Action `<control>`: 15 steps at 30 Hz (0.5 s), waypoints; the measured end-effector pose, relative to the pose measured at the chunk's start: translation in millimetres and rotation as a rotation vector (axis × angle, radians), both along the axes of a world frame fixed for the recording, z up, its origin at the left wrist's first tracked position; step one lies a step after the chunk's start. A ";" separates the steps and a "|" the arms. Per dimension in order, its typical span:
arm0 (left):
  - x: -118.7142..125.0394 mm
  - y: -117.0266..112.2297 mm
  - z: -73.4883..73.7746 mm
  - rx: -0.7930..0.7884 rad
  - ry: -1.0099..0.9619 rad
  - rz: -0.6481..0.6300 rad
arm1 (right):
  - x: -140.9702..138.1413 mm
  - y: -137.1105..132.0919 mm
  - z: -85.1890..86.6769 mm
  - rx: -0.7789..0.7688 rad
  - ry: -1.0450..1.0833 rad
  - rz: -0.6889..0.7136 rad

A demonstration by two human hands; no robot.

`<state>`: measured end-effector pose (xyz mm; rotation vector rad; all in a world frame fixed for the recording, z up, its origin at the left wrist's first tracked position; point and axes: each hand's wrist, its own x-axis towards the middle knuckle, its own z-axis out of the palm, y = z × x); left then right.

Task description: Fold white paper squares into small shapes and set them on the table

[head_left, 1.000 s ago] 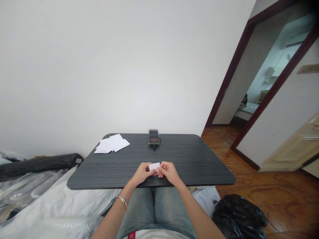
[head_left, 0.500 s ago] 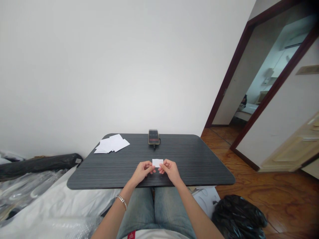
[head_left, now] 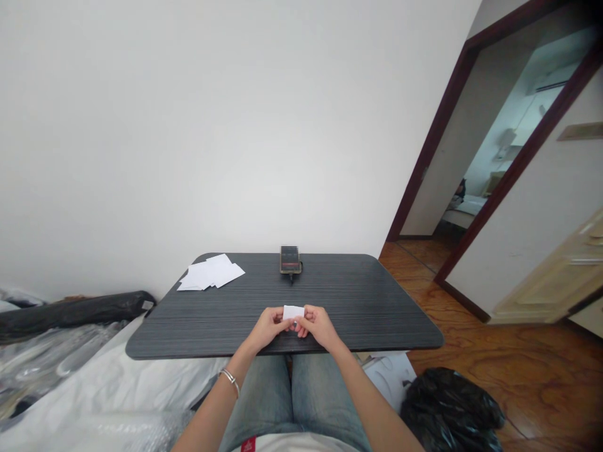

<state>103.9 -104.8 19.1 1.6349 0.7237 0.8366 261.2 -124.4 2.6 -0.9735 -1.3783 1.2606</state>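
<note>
Both my hands hover low over the front of the dark grey wood-grain table (head_left: 372,314), close together. My left hand (head_left: 268,328) and my right hand (head_left: 320,326) pinch a small white paper piece (head_left: 293,312) between their fingertips, and the fingers hide its lower part. Several loose white paper sheets (head_left: 210,273) lie in an overlapping pile at the far left of the tabletop. A smartphone (head_left: 290,259) stands upright at the far edge on a small dark stand, out of reach of neither hand's fingers touching it.
My jeans-covered legs sit under the table's front edge. Crumpled plastic sheeting and a black roll lie at the left. A black plastic bag (head_left: 447,411) sits on the wooden floor at lower right. A doorway opens at the right, and a white wall stands behind the table.
The paper piece has shifted slightly left and down, and my hands have closed in around it, with the fingertips now covering more of it.
</note>
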 end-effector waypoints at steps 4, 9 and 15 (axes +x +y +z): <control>0.5 0.5 0.6 0.001 0.002 -0.006 | -0.3 0.7 -0.2 -0.006 -0.007 -0.005; -1.7 2.3 -2.0 -0.005 0.040 0.057 | 1.2 1.7 -0.2 -0.008 0.001 -0.030; -4.2 6.3 -10.6 -0.044 0.028 0.175 | 4.1 1.6 0.8 -0.013 0.064 -0.079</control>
